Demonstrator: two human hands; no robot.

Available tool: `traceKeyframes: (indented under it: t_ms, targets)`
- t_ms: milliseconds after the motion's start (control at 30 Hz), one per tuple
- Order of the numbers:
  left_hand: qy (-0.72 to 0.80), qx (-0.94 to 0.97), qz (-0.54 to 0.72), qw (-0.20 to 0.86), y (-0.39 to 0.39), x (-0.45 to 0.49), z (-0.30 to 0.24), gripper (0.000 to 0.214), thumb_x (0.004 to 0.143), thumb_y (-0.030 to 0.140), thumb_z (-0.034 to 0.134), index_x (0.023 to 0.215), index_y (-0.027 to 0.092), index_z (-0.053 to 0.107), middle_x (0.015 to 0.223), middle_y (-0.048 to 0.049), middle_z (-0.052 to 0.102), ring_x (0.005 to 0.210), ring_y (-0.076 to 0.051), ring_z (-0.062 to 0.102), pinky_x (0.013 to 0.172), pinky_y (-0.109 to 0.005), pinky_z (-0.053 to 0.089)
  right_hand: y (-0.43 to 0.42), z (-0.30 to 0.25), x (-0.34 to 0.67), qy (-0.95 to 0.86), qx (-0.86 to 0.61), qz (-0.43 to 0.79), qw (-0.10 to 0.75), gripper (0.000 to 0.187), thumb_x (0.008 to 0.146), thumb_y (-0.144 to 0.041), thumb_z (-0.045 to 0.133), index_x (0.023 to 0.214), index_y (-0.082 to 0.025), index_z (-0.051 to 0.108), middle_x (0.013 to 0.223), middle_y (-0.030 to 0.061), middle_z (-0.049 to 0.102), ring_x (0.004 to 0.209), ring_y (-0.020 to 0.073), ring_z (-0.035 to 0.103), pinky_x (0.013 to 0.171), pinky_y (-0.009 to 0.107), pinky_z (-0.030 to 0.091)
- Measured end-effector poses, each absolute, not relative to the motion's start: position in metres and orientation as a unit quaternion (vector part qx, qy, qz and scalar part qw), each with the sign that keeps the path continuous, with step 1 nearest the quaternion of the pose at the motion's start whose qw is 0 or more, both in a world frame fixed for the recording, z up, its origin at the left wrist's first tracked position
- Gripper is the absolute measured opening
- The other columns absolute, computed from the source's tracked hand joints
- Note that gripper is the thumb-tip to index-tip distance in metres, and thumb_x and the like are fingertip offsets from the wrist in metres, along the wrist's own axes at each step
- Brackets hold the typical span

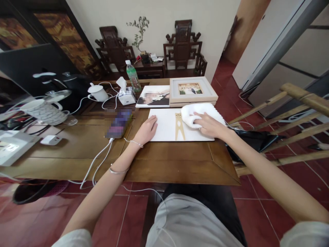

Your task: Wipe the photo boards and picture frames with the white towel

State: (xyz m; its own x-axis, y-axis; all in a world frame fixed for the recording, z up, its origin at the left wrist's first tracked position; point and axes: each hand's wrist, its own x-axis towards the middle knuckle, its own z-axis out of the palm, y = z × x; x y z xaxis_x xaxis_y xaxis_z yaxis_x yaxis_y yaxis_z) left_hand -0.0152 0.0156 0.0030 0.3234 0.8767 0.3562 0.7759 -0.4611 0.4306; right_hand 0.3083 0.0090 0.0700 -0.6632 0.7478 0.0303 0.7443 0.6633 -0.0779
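Note:
A white rectangular board [163, 128] lies flat near the table's front edge. My left hand [147, 130] rests on its left side, fingers stretched out and holding nothing. On the board is a flat beige two-legged piece [179, 127] with small holes at its top, shaped like a clothes peg. My right hand [209, 124] grips a bunched fluffy white cloth [205, 109] over the board's right part; some fingertips are hidden in its folds. Just behind the board lie a photo print [155, 96] and a pale framed picture [191, 89].
On the wooden table [169, 161] stand a tissue box [126, 96], a green-labelled bottle [133, 76], white cups [98, 92] and a phone [118, 124] with a white cable [99, 156]. A bamboo chair [290, 116] and a black bag [253, 139] are at the right.

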Motion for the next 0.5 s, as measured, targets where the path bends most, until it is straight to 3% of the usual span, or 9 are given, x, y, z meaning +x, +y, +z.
traceKeyframes:
  t_ms: [167,333,500]
  targets:
    - [0.511,0.809,0.279,0.087,0.016,-0.014,0.003,0.043,0.095,0.029,0.038,0.127,0.010,0.059,0.143,-0.0172,0.055,0.138,-0.029,0.047,0.119,-0.048,0.034,-0.058,0.072,0.316,-0.926,-0.375,0.039,0.025,0.050,0.065,0.003,0.044,0.102,-0.015,0.072,0.148,0.0191,0.050,0.147,0.0324,0.029,0.113,0.064,0.030]
    - [0.514,0.804,0.285,0.088,0.017,-0.013,0.004,0.041,0.094,0.028,0.040,0.123,0.011,0.062,0.140,-0.0174,0.057,0.135,-0.029,0.050,0.119,-0.048,0.035,-0.096,0.075,0.325,-0.935,-0.350,0.045,-0.005,0.046,0.064,0.002,0.044,0.095,-0.018,0.071,0.150,0.0165,0.047,0.149,0.0292,0.026,0.115,0.061,0.029]
    - [0.514,0.801,0.294,0.086,0.017,-0.015,0.004,0.039,0.093,0.029,0.042,0.119,0.011,0.064,0.138,-0.0180,0.059,0.133,-0.029,0.052,0.117,-0.047,0.037,-0.066,0.087,0.316,-0.915,-0.401,0.053,0.002,0.050,0.069,0.000,0.042,0.106,-0.019,0.070,0.127,0.0134,0.067,0.133,0.0300,0.050,0.108,0.051,0.040]
